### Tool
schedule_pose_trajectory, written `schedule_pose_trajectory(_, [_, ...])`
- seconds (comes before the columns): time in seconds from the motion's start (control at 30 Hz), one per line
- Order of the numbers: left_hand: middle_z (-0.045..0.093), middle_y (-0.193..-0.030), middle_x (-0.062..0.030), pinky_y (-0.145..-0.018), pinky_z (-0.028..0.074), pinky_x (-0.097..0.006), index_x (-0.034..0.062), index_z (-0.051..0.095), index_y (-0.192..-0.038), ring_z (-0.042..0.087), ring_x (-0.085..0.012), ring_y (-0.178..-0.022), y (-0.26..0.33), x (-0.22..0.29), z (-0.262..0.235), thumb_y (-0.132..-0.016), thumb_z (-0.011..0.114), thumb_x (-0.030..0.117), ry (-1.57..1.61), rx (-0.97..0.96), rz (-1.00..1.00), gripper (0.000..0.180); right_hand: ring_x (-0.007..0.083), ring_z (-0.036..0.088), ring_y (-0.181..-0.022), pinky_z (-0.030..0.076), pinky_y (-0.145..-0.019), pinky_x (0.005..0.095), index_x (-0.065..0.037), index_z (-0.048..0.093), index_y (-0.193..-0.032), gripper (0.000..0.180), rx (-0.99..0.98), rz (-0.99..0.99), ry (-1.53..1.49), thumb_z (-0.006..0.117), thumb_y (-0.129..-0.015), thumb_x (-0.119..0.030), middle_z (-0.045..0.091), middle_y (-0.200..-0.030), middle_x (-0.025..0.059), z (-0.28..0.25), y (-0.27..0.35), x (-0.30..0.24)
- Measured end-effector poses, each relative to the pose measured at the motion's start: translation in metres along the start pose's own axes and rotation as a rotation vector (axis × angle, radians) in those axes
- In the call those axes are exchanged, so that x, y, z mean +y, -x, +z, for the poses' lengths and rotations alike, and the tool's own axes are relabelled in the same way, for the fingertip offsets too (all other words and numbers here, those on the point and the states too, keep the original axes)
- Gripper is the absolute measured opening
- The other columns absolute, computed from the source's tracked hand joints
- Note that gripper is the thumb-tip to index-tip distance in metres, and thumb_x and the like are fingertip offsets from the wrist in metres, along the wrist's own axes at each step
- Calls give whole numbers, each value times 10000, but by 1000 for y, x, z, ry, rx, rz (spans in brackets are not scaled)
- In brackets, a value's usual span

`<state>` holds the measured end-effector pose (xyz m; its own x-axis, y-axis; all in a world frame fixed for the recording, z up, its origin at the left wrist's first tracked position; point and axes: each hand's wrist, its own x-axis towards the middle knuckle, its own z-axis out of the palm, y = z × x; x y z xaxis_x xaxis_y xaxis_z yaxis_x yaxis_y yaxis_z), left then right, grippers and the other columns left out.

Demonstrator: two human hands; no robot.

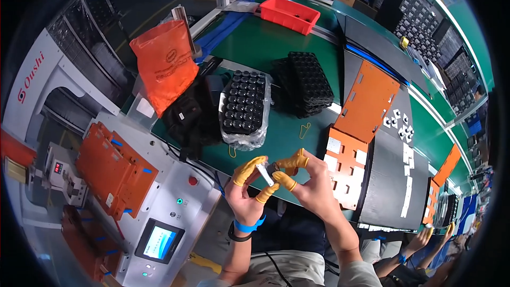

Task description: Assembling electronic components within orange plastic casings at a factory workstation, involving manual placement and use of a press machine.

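Note:
Over the near edge of the green bench, my left hand (246, 202) pinches a small white flat piece (264, 174). My right hand (314, 183) grips a small black part (272, 169) that sits against the white piece; whether the two are joined I cannot tell. Yellow finger cots cover the thumbs and some fingers of both hands. Beyond my hands stands a black tray (243, 107) filled with round black parts, wrapped at its sides by clear plastic (246, 142). An orange fixture with white pads (345, 167) lies to the right of my right hand.
A machine with a touchscreen (160, 241) and an orange hinged fixture (114, 172) stands at left. Stacked black trays (309, 82), a red bin (289, 15) and an orange bag (166, 61) occupy the bench. A black conveyor belt (393, 180) runs at right, where a co-worker's hands (422, 238) show.

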<state>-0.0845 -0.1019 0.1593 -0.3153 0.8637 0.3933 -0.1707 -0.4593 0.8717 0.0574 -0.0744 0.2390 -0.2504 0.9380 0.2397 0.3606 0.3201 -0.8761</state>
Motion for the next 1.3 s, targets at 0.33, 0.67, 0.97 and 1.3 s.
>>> schedule_pose_trajectory(0.33, [638,-1209,-119,-851,579,-345,25,615,-1207,652,-253,-1051,6,3,10,-707,842,75,-189,-50,93,551,305,630,-763,511,-644,382,36,693,-993,245,-147,-223,315,737,-806,-116,611,-894,140,-30,11,3])
schedule_pose_trajectory(0.67, [507,-1377,-155,-977,501,-363,0,518,-1325,558,-288,-1212,10,-11,48,-798,732,0,-283,-336,-46,569,301,626,-685,496,-607,387,69,684,-911,275,176,177,431,721,-797,-178,602,-807,151,-29,25,46])
schedule_pose_trajectory(0.97, [624,-831,-4,-505,465,-182,-13,636,-1191,574,-32,-661,28,-36,65,-905,694,143,37,-286,-586,331,212,500,-656,412,-564,321,9,700,-964,187,290,122,103,699,-815,-104,484,-792,107,-24,89,97])
schedule_pose_trajectory(1.3, [595,-720,-104,-565,439,-305,-71,682,-851,567,-171,-615,41,-71,73,-828,765,143,-417,-405,-341,230,123,432,-642,381,-581,255,2,649,-1191,337,567,256,164,654,-854,-8,435,-781,39,-40,139,109])
